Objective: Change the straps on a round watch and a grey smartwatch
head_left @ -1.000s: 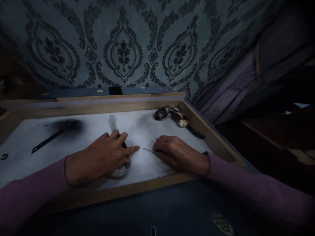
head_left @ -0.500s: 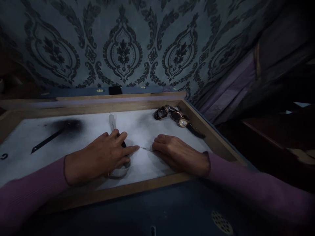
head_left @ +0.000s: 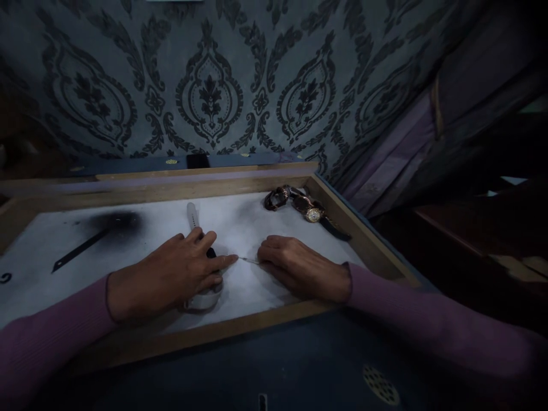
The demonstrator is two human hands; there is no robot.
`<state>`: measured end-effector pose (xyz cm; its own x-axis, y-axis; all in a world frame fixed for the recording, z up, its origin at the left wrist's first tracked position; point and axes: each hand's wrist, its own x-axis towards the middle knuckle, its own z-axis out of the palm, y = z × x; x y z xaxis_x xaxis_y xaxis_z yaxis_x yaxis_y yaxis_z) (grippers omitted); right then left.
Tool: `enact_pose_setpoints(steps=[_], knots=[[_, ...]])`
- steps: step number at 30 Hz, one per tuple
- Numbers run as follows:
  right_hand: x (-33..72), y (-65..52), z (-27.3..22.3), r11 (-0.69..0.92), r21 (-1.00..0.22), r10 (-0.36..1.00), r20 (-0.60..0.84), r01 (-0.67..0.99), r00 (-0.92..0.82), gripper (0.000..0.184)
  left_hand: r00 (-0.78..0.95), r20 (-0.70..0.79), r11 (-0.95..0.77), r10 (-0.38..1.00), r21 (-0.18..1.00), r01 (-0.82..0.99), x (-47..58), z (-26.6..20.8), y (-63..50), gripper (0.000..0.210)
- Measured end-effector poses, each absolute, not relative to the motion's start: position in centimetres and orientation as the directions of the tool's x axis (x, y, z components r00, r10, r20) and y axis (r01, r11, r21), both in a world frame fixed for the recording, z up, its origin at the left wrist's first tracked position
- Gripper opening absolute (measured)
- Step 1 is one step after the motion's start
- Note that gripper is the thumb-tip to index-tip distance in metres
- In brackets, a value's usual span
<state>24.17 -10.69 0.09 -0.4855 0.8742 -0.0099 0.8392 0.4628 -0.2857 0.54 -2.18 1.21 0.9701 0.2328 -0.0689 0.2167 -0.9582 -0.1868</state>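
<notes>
My left hand (head_left: 171, 279) lies palm down over a wristwatch, its pale strap (head_left: 192, 214) showing beyond my fingers and its looped end (head_left: 204, 301) below my thumb. Part of the dark watch case (head_left: 210, 252) peeks out between my fingers, which rest bent on it. My index finger stretches right, its tip at the end of a thin metal tool (head_left: 248, 260). Closed in a pinch, my right hand (head_left: 302, 267) grips that slender tool; its handle is hidden in my fingers, and its exact kind cannot be made out.
A shallow wooden-rimmed tray (head_left: 240, 326) with a white floor surrounds both hands. Several watches with dark straps lie by its far right corner, one with a gold-rimmed dial (head_left: 313, 214). At left are a flat black strip (head_left: 79, 251) and a small dark hook-shaped piece (head_left: 5, 278).
The whole view has shifted slightly, so things sit a little further left. Both hands keep nearly the same pose, with the tool tip still at my left index fingertip.
</notes>
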Motion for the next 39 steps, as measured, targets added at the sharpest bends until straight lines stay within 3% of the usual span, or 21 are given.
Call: enact_pose_setpoints(steps=[14,39], knots=[[24.54,-10.67,-0.39,0.427,-0.344,0.894,0.020,0.836,-0.447,0.015,0.955,-0.038,-0.953,0.294,-0.088,0.290,0.24,0.59,-2.37,0.039],[24.27,-10.27,-0.48,0.416,-0.392,0.905,0.094,0.820,-0.414,0.013,0.957,-0.035,-0.954,0.288,-0.097,0.284,0.32,0.78,-2.54,0.037]])
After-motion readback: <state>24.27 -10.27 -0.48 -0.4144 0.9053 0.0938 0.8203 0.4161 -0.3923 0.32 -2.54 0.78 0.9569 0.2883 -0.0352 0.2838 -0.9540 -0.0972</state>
